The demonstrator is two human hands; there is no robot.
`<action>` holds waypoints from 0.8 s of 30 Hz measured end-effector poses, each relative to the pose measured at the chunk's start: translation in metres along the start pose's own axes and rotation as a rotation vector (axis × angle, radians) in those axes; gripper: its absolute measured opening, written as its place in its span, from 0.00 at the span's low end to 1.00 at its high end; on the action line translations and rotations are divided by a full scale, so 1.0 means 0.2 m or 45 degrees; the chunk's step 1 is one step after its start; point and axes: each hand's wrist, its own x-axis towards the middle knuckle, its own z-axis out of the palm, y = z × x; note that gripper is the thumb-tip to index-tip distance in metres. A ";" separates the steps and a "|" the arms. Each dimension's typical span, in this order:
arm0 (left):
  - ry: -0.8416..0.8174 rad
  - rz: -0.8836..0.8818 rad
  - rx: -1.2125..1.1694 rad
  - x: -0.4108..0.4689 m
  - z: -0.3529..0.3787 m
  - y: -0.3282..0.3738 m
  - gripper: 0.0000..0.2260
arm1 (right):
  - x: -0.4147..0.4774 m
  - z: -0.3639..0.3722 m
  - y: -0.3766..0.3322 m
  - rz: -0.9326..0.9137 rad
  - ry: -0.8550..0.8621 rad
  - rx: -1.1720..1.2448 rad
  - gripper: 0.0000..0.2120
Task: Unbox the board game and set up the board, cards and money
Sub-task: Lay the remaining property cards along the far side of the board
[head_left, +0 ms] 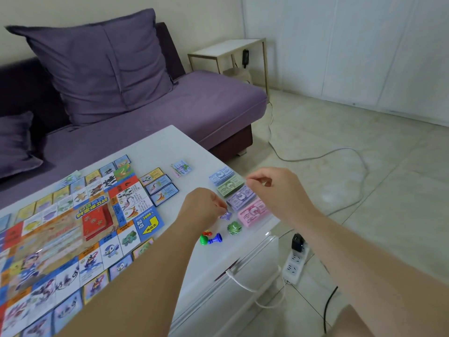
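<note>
Head view: the board [73, 227] lies unfolded across the left of the frame on the white tabletop [170, 142], with a red card deck [97, 221] on its middle and three blue-bordered cards [161, 188] just beside its upper right corner. The money sits right of centre in four stacks running down towards the tabletop's right edge: blue stack [222, 175], green stack [229, 187], purple stack [240, 197] and pink stack [254, 212].

The left hand [204, 205] has its fingertips narrowed onto a small purple token [225, 216], apparently pinching it just beside the purple stack. The right hand [274, 188] hovers curled over the green stack, thumb and forefinger close together. Whether it holds anything I cannot tell.

The chief risk is the edge. The pink stack lies very near it, so a brush from the right wrist could fan the notes or send them to the floor by the power strip [295, 263].

The left forearm passes close above the blue pawn [215, 238], the green token [234, 227] and the board's near corner. Drawing it back low could topple the pawn or skew the cards there.
</note>
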 end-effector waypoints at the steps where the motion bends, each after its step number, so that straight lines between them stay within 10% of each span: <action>1: 0.010 0.006 0.005 0.00 0.00 0.00 0.06 | 0.00 0.00 0.00 0.002 0.001 0.007 0.10; 24: 0.615 -0.142 -0.229 -0.90 -0.34 -0.63 0.11 | -0.37 0.45 -0.59 -0.265 -0.310 0.026 0.06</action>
